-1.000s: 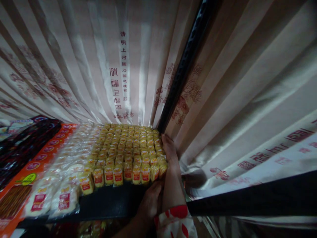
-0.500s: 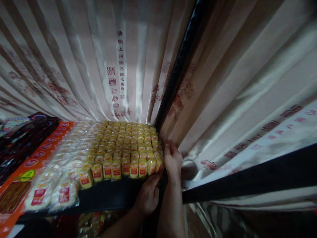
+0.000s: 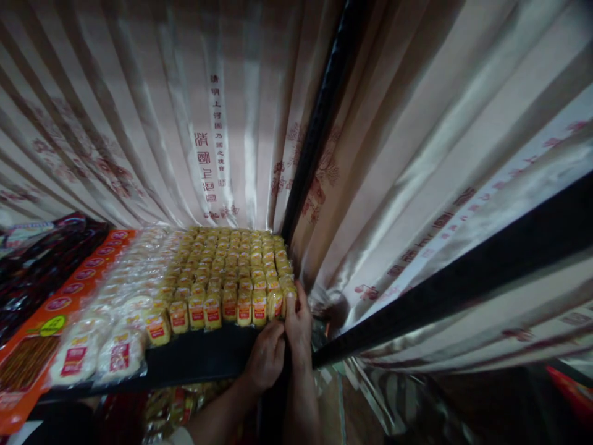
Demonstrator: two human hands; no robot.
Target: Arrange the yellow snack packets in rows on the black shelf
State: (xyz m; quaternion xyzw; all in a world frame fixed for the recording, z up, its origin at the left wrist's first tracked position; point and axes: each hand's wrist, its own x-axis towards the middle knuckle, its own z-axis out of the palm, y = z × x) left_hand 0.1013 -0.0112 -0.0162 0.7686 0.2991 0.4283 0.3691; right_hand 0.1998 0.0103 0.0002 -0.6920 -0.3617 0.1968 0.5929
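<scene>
Rows of yellow wrapped packets [image 3: 231, 272] with red labels, probably small cakes, stand packed together on a black shelf [image 3: 199, 355]. At their front right corner is my right hand [image 3: 299, 324], fingers stretched upward against the end packets, thumb toward the front. My left hand [image 3: 266, 357] is just left of it, below the front row at the shelf's edge. Its fingers are curled closed, and whatever they hold, if anything, is hidden. White round packets [image 3: 121, 352] in clear wrap lie left of the yellow ones.
An orange printed package [image 3: 81, 278] and dark glossy packages [image 3: 50, 266] lie farther left. Pleated printed curtains [image 3: 152, 123] hang behind and to the right. A black post [image 3: 317, 117] rises at the corner, and a black bar [image 3: 440, 272] runs along the right.
My right hand has moved left, from beside the end of the packets to against their front corner. My left hand has shifted slightly left. The view has turned a little.
</scene>
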